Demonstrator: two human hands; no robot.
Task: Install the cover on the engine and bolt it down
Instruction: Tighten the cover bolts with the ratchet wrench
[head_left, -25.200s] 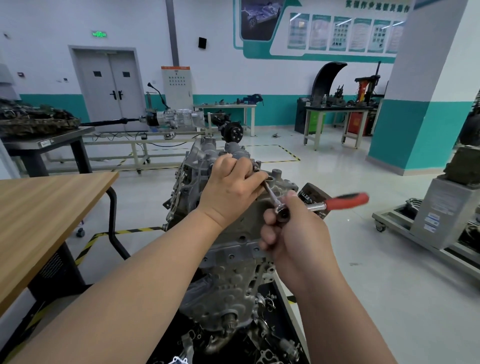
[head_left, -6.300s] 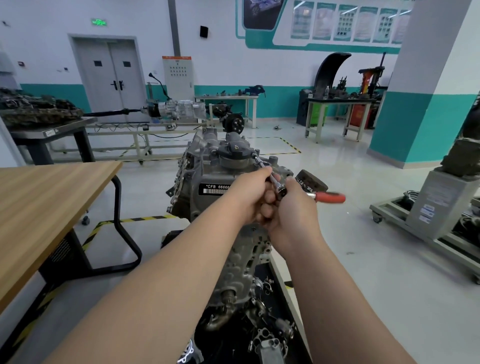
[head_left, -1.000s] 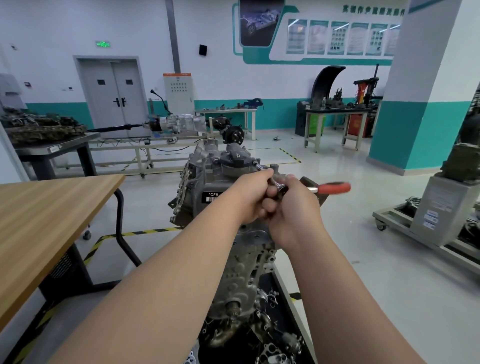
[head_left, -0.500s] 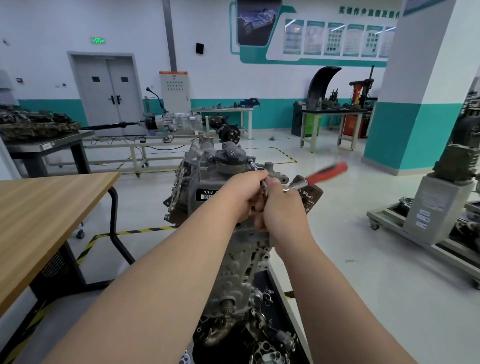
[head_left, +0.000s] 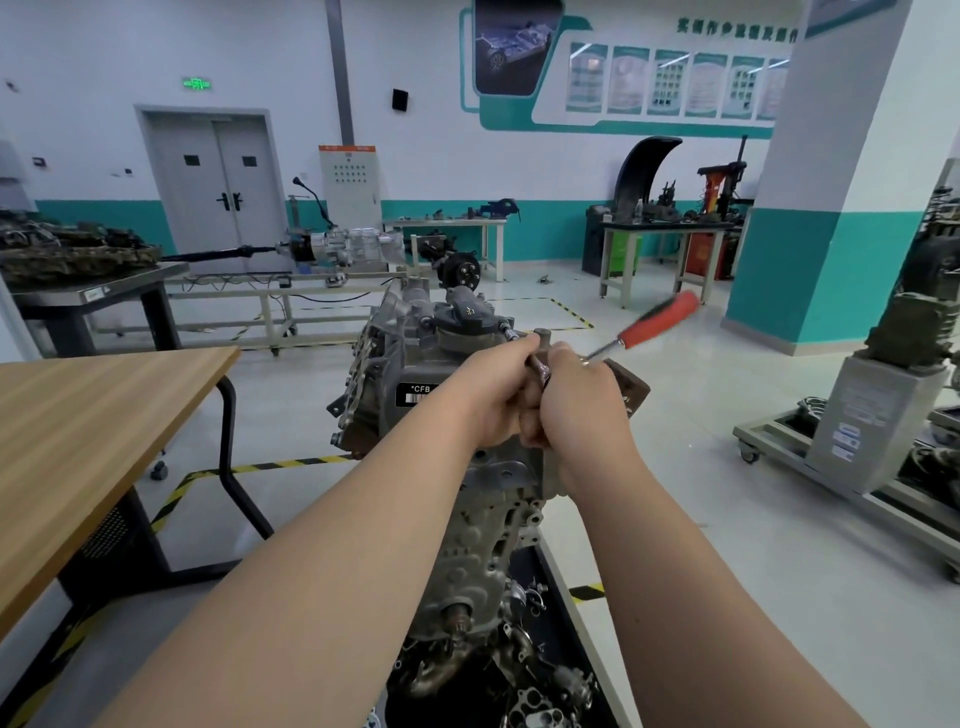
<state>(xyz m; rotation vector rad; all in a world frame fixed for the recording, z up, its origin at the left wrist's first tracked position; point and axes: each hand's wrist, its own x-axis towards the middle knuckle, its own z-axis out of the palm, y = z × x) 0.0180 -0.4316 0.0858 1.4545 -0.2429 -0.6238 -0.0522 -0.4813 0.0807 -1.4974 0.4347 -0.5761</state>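
— Cover (head_left: 483, 545): position?
— Grey casting, set flat against the near end face of the engine (head_left: 395, 358), directly below both hands. Lower edge lost among dark parts too cluttered to tell apart.

— Left of the engine?
— Wooden bench (head_left: 78, 415) on a black frame, well apart from the engine. Yellow-and-black floor tape (head_left: 291, 462) on the floor between the two.

— On the engine itself?
— Black label (head_left: 415, 393) with white lettering "*CFB" on the left flank, partly hidden by the left forearm. Dark round cap (head_left: 467, 312) on top.

— Left hand (head_left: 493, 395)?
— Fingers curled round the forward end of the ratchet (head_left: 657, 319), fingertips at the engine's top edge, just beside the cap. Knuckles touching the right hand.

— Right hand (head_left: 576, 400)?
— Closed round the same ratchet just behind the left hand. Red handle projecting up and to the right, blurred.

— Bolt under the tool?
— Hidden by the fingers; impossible to tell.

— Farther right?
— White-and-teal pillar (head_left: 831, 208), well apart from the engine. Nearer the right edge, grey wheeled stand (head_left: 872, 415) bearing a dark machine part.
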